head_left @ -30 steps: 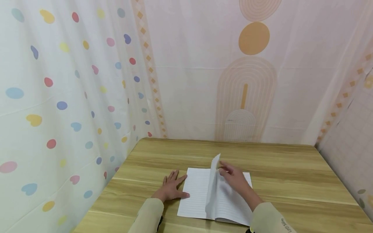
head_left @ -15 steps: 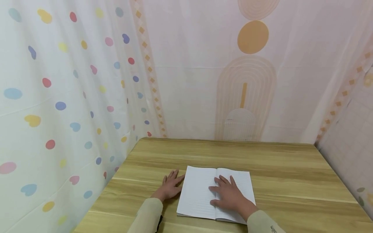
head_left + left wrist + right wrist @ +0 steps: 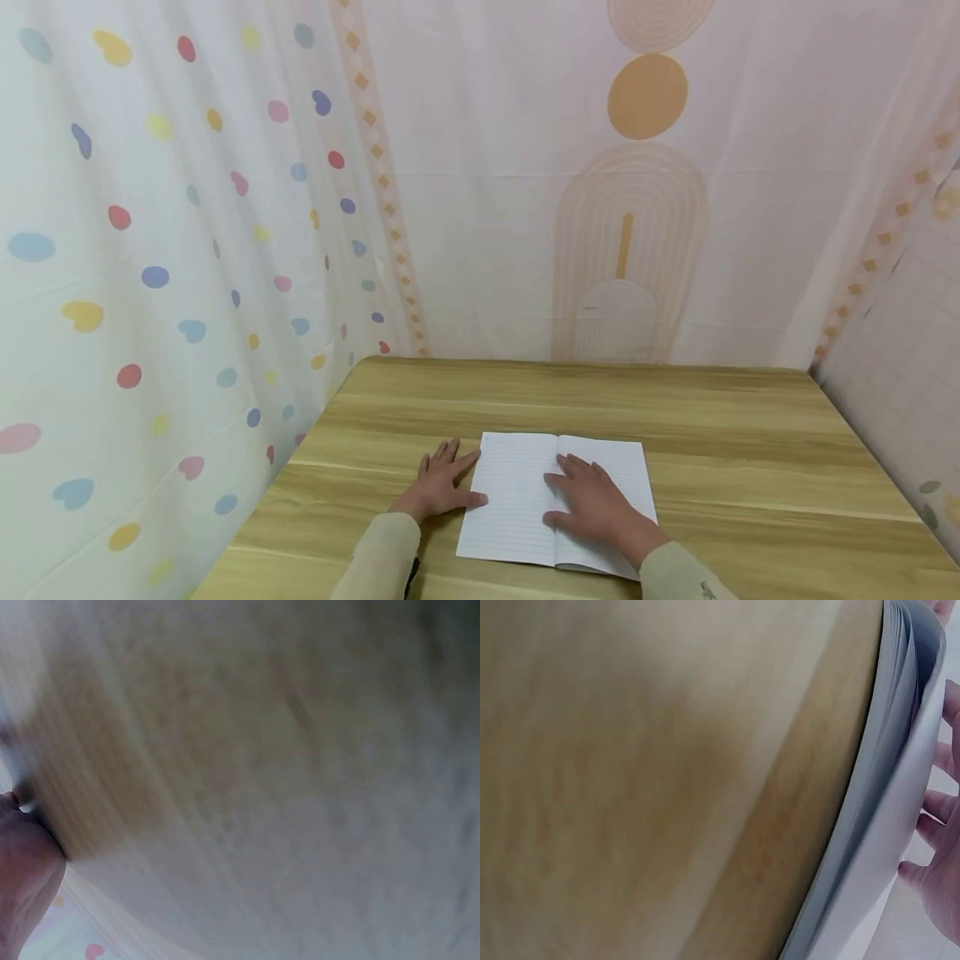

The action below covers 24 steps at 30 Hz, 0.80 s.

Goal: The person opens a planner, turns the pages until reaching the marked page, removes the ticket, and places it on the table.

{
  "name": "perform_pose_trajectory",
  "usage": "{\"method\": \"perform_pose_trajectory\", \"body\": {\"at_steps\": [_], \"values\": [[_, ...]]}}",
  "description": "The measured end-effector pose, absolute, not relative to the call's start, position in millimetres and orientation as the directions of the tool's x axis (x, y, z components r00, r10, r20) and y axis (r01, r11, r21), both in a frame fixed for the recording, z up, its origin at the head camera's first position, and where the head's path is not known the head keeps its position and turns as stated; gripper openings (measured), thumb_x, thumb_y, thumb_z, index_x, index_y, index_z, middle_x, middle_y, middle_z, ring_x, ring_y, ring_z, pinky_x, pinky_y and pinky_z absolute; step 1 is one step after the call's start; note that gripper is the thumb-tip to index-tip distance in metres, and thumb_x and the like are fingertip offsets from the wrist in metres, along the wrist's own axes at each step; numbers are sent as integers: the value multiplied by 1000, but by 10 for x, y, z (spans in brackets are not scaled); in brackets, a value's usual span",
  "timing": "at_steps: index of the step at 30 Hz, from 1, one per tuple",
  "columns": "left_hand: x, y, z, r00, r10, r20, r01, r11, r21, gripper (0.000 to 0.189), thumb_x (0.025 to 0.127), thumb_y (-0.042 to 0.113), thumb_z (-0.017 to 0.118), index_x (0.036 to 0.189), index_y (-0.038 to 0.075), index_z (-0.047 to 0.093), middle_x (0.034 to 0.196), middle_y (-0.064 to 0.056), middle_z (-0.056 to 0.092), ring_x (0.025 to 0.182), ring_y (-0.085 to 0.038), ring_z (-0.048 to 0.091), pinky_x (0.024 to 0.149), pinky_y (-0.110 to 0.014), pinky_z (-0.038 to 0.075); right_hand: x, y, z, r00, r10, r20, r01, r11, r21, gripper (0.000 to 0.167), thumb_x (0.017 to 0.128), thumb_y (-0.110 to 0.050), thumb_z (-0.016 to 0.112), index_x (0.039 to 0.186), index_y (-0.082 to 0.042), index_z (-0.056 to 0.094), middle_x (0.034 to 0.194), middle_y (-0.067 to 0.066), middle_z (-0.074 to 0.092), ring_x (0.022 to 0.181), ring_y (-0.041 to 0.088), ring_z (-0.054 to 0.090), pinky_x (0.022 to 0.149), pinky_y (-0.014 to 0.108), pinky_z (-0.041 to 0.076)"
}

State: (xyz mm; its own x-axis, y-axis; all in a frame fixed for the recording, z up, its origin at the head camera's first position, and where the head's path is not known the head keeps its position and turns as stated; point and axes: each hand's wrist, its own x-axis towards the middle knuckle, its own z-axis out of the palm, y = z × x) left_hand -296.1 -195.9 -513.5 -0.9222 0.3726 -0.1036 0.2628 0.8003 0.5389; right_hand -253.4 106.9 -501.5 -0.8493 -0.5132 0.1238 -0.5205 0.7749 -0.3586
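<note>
An open notebook [image 3: 512,500] with lined white pages lies on the wooden table, its centre fold running away from the person. My left hand [image 3: 442,483] rests spread at the notebook's left edge, the thumb and index fingertip on the page margin. Across the right page lies my right hand [image 3: 592,500], fingers spread, with the fingertips reaching the fold. In the right wrist view the notebook's stacked page edges [image 3: 874,750] curve up along the side, and the right hand's fingers [image 3: 930,825] touch the top sheet. The left wrist view catches only part of the left hand [image 3: 26,877] beside blurred wood.
The wooden table [image 3: 750,467] extends around the notebook on all sides. A dotted curtain [image 3: 187,250] hangs at the left, and a pale patterned curtain [image 3: 480,250] stands behind the table's far edge.
The raised page has gone down flat to the left. My right hand has moved from that page's upper edge down onto the right page and fold. My left hand lifted its thumb briefly and set it back.
</note>
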Motion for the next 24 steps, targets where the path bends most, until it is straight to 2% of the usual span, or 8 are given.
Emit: {"method": "perform_pose_trajectory", "body": {"at_steps": [5, 10, 15, 24], "values": [[-2946, -1954, -5109, -919, 379, -112, 262, 797, 544, 86, 85, 55, 72, 153, 13, 39, 162, -27, 8, 148, -45, 0, 114, -63, -4, -2587, 1224, -5037, -881, -441, 169, -472, 801, -368, 58, 93, -40, 67, 133, 1, 60, 144, 27, 47, 135, 44, 42, 108, 62, 31], [-2945, -1954, -5102, -916, 382, -121, 263, 800, 539, 86, 86, 55, 71, 154, 13, 39, 162, -27, 7, 148, -45, 0, 114, -63, -5, -2645, 1499, -5042, -941, -315, 124, -338, 870, -359, 60, 96, -41, 62, 136, 3, 56, 144, 29, 45, 135, 47, 38, 108, 66, 26], [-2942, -1944, -5102, -919, 375, -127, 257, 809, 529, 85, 85, 54, 72, 153, 14, 40, 162, -26, 8, 149, -44, 1, 115, -63, -3, -2698, 1819, -5067, -979, -188, 76, -203, 914, -351, 71, 96, -48, 61, 142, 5, 49, 146, 34, 38, 135, 53, 32, 105, 72, 22], [-2940, -1949, -5103, -921, 370, -123, 258, 813, 522, 86, 85, 54, 73, 153, 14, 40, 162, -26, 9, 149, -45, 2, 115, -64, -2, -2720, 1965, -5069, -983, -176, 61, -186, 909, -374, 79, 95, -51, 60, 144, 10, 43, 145, 37, 37, 134, 55, 31, 105, 71, 23]]}}
